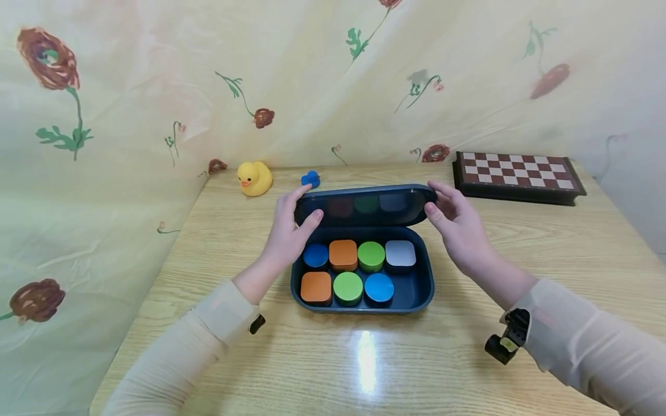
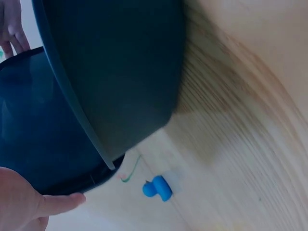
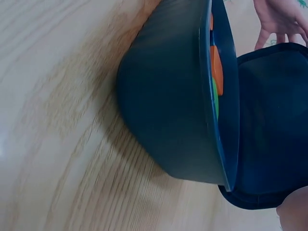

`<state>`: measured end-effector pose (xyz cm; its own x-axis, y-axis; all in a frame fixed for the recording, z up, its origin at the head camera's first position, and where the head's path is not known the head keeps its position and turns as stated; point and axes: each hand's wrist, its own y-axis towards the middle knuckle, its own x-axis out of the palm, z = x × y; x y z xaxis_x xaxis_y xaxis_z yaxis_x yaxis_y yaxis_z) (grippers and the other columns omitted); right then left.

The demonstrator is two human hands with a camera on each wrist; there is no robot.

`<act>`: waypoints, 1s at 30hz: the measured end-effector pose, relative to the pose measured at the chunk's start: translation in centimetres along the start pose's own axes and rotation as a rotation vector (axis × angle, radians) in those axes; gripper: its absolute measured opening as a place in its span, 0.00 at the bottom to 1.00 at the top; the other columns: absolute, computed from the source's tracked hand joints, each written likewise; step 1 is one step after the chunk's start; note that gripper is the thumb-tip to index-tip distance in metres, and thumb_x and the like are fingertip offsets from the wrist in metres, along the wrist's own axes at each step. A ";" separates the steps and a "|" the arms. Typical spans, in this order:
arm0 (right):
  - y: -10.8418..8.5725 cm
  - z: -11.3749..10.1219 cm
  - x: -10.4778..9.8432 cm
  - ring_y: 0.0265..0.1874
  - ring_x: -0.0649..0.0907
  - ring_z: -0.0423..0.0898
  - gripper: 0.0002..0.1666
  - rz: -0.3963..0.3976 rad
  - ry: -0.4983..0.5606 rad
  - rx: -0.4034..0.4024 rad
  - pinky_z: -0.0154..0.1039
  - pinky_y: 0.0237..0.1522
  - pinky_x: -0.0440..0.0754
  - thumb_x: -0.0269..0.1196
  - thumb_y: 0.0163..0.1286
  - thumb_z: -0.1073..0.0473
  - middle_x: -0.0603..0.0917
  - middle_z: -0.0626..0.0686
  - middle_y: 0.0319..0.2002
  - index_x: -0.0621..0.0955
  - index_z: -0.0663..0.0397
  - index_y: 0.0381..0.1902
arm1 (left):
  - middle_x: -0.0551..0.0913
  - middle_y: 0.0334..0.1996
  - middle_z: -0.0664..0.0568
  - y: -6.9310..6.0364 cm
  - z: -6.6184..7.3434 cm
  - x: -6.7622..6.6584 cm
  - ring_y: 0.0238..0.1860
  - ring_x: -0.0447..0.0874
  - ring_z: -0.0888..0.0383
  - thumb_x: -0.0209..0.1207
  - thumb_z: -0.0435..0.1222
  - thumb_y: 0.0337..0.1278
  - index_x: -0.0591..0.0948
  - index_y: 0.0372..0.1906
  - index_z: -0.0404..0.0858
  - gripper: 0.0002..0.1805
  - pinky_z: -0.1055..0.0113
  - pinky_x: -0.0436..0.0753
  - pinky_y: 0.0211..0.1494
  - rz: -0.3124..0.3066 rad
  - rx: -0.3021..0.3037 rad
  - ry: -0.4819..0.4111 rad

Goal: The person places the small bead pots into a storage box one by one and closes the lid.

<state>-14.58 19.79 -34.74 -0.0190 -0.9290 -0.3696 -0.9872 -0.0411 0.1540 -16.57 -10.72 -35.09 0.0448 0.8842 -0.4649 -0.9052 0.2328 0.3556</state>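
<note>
A dark blue box [image 1: 417, 293] lies on the table with its lid [image 1: 364, 215] raised at the far side. My left hand [image 1: 292, 226] grips the lid's left end, thumb on the inner face and fingers at the outer edge. At the opposite end my right hand [image 1: 459, 226] holds the lid the same way. Inside the box stand two orange square pieces [image 1: 316, 288], two green round ones [image 1: 347, 288], a light blue round one [image 1: 379, 288], a darker blue round one [image 1: 315, 255] and a pale square one [image 1: 400, 253]. The right wrist view shows the box's outer wall [image 3: 163, 106].
Behind the box, a yellow rubber duck [image 1: 255, 178] and a small blue figure [image 1: 310, 179] stand at the table's back edge. A checkered board box [image 1: 517, 176] lies at the back right. Flowered cloth [image 1: 312, 86] hangs behind the wooden table [image 1: 291, 370].
</note>
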 end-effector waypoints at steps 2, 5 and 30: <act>-0.1 -0.1 0.1 0.61 0.68 0.53 0.32 -0.003 0.018 0.019 0.55 0.62 0.63 0.50 0.71 0.45 0.68 0.59 0.62 0.61 0.45 0.71 | 0.57 0.63 0.42 -0.2 0.2 0.1 0.62 0.55 0.49 0.50 0.43 0.66 0.62 0.68 0.40 0.28 0.46 0.59 0.63 0.006 -0.005 -0.019; -0.2 -0.3 0.1 0.62 0.66 0.52 0.32 -0.008 0.024 0.033 0.56 0.63 0.61 0.48 0.72 0.43 0.67 0.58 0.62 0.62 0.45 0.70 | 0.59 0.61 0.42 -0.4 0.4 0.3 0.60 0.56 0.49 0.48 0.43 0.67 0.63 0.66 0.37 0.26 0.46 0.61 0.62 0.012 -0.001 -0.028; -2.5 -0.7 -0.4 0.66 0.63 0.50 0.21 -0.221 0.100 -0.057 0.22 0.54 0.65 0.52 0.73 0.53 0.69 0.57 0.64 0.76 0.61 0.55 | 0.66 0.53 0.38 -2.5 0.5 -0.5 0.56 0.61 0.48 0.50 0.33 0.64 0.70 0.44 0.33 0.08 0.52 0.62 0.57 -0.004 0.103 -0.067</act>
<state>-12.03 20.04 -34.32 0.2151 -0.9269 -0.3077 -0.9551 -0.2653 0.1316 -14.11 -11.49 -35.32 0.0800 0.9074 -0.4125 -0.8569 0.2741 0.4365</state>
